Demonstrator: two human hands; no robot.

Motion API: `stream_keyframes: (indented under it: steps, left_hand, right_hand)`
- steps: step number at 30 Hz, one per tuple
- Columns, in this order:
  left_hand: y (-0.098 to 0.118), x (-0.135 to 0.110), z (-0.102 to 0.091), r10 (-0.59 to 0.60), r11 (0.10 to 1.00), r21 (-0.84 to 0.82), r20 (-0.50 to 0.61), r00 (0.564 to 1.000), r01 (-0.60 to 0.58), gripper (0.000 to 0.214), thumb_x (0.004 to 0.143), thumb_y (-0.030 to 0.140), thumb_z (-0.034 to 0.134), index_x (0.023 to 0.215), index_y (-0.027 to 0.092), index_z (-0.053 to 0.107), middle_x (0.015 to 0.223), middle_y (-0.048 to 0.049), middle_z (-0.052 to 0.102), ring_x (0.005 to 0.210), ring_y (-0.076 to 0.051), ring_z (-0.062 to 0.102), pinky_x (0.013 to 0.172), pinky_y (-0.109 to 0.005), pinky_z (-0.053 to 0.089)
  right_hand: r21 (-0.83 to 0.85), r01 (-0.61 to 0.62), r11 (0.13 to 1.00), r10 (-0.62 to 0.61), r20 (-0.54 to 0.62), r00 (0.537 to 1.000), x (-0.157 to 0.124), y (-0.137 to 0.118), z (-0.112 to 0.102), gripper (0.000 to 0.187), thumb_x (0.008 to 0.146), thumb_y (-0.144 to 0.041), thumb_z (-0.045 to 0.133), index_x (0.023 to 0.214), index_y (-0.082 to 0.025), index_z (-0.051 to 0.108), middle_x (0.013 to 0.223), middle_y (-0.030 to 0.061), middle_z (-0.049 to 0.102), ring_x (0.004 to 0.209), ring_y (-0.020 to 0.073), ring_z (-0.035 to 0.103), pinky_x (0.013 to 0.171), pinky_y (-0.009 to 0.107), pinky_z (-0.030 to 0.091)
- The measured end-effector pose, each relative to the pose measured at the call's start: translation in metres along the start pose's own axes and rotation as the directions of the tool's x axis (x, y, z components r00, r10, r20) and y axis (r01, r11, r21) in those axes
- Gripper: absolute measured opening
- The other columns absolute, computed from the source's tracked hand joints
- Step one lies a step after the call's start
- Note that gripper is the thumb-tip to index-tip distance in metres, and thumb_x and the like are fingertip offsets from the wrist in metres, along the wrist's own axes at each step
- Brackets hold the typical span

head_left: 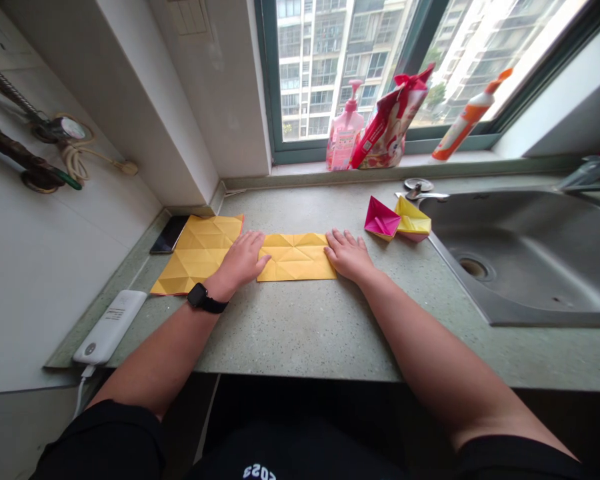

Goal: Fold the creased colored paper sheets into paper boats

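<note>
A folded yellow paper strip (pixel 295 257) with creases lies on the green speckled countertop (pixel 305 327). My left hand (pixel 241 261) lies flat on its left end, fingers stretched out, a black watch on the wrist. My right hand (pixel 349 254) presses flat on the strip's right end, fingers spread. A larger creased yellow paper sheet (pixel 197 253) lies just left of my left hand, partly under it.
A pink folded paper shape (pixel 381 219) and a yellow folded paper shape (pixel 413 220) sit beside the steel sink (pixel 530 260). A phone (pixel 169 234) and a white power bank (pixel 111 326) lie at left. A pink pump bottle (pixel 345 135), a red bag (pixel 391 123) and an orange-capped bottle (pixel 467 119) stand on the windowsill.
</note>
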State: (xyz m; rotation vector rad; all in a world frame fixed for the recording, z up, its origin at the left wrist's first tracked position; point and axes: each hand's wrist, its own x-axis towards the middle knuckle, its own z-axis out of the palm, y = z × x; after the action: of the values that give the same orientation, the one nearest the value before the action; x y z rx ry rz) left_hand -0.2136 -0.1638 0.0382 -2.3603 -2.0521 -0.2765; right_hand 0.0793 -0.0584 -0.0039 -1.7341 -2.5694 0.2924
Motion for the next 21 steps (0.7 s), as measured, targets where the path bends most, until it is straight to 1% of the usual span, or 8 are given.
stream_keyframes:
  steps: [2,4,6,8,11,14,18,21]
  left_hand:
    - [0.019,0.0,0.006,0.174,0.979,-0.104,-0.035,0.984,-0.177,0.059,0.111,0.039,0.056,0.164,0.014,0.05,0.172,-0.0172,0.05,0.163,-0.033,0.043,0.137,-0.05,0.034]
    - [0.039,-0.002,0.014,0.305,0.934,-0.182,-0.044,0.952,-0.307,0.056,0.109,0.041,0.062,0.161,0.019,0.055,0.167,-0.0153,0.055,0.158,-0.032,0.049,0.133,-0.051,0.041]
    - [0.054,-0.004,0.021,0.361,0.903,-0.233,-0.047,0.931,-0.361,0.055,0.105,0.041,0.071,0.155,0.021,0.06,0.16,-0.0156,0.062,0.149,-0.033,0.058,0.126,-0.051,0.049]
    - [0.061,-0.005,0.026,0.37,0.895,-0.249,-0.046,0.928,-0.369,0.046,0.102,0.041,0.077,0.142,0.021,0.069,0.15,-0.0153,0.069,0.138,-0.034,0.065,0.12,-0.052,0.054]
    - [0.057,-0.003,0.027,0.369,0.893,-0.257,-0.048,0.928,-0.369,0.037,0.1,0.04,0.081,0.131,0.021,0.074,0.136,-0.0139,0.075,0.126,-0.034,0.07,0.112,-0.052,0.058]
    - [0.046,-0.001,0.026,0.403,0.87,-0.289,-0.053,0.914,-0.4,0.031,0.103,0.034,0.076,0.131,0.022,0.074,0.129,-0.0118,0.077,0.118,-0.03,0.072,0.108,-0.048,0.059]
    - [0.036,-0.001,0.026,0.441,0.823,-0.359,-0.084,0.894,-0.44,0.024,0.106,0.023,0.066,0.128,0.024,0.075,0.126,-0.0091,0.077,0.116,-0.026,0.073,0.106,-0.044,0.06]
    - [0.034,-0.004,0.024,0.458,0.793,-0.409,-0.087,0.885,-0.45,0.024,0.105,0.028,0.071,0.128,0.024,0.076,0.129,-0.0095,0.077,0.12,-0.028,0.072,0.107,-0.045,0.06]
  right_hand:
    - [0.017,0.004,1.0,-0.003,-0.016,1.0,-0.001,0.001,0.0,0.064,0.114,-0.045,0.031,0.173,-0.023,0.042,0.186,0.0084,0.026,0.171,0.0366,0.024,0.136,0.064,0.022]
    - [0.045,0.011,0.999,-0.009,-0.048,0.999,-0.002,0.003,0.002,0.062,0.113,-0.042,0.036,0.171,-0.022,0.047,0.184,0.0094,0.032,0.17,0.0365,0.028,0.136,0.063,0.023]
    - [0.087,0.019,0.996,-0.011,-0.097,0.995,-0.002,0.007,0.004,0.06,0.112,-0.037,0.04,0.169,-0.021,0.05,0.18,0.0108,0.041,0.168,0.0354,0.034,0.136,0.061,0.026]
    - [0.139,0.047,0.989,-0.025,-0.155,0.988,-0.003,0.01,0.005,0.058,0.11,-0.03,0.042,0.167,-0.019,0.052,0.175,0.0121,0.05,0.164,0.0324,0.041,0.135,0.055,0.031]
    - [0.211,0.15,0.966,-0.098,-0.24,0.966,-0.005,0.014,0.004,0.055,0.11,-0.025,0.041,0.161,-0.02,0.059,0.166,0.0118,0.06,0.157,0.0281,0.05,0.132,0.048,0.039]
    - [0.254,0.238,0.938,-0.173,-0.253,0.952,-0.009,0.015,0.0,0.05,0.11,-0.03,0.047,0.156,-0.024,0.065,0.158,0.0106,0.067,0.149,0.0291,0.059,0.128,0.048,0.045]
    - [0.291,0.246,0.925,-0.183,-0.226,0.957,-0.014,0.015,-0.005,0.048,0.105,-0.031,0.058,0.152,-0.026,0.069,0.145,0.0104,0.075,0.135,0.0309,0.067,0.12,0.049,0.052]
    - [0.376,0.261,0.889,-0.177,-0.243,0.954,-0.017,0.016,-0.01,0.048,0.103,-0.031,0.061,0.149,-0.025,0.07,0.132,0.0113,0.078,0.121,0.0289,0.073,0.107,0.044,0.06]
